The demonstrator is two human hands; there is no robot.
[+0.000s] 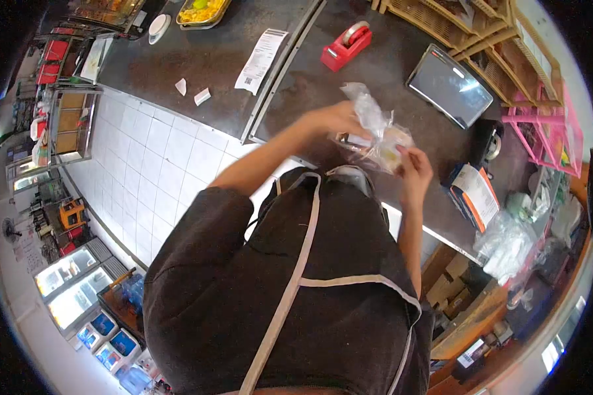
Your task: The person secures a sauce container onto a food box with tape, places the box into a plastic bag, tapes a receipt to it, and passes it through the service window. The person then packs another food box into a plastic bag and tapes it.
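Observation:
A clear plastic bag (381, 143) with something pale and yellowish inside is between my two hands, over the dark counter's front edge. My left hand (341, 121) is at the bag's left side, its fingers closed on the plastic near the gathered upper part. On the right, my right hand (415, 168) pinches the bag's lower right side with thumb and fingers. The bag's top sticks up and away from me. Behind the bag stands a red tape dispenser (346, 47), and a dark tablet (449, 85) lies to its right.
Printed receipt (262, 60), paper scraps (202, 97) and a metal tray of yellow food (203, 13) lie on the left counter. Rightward are a black tape dispenser (491, 143), a booklet stack (474, 196), plastic bags (507, 242), a pink basket (540, 128) and tan racks (435, 23).

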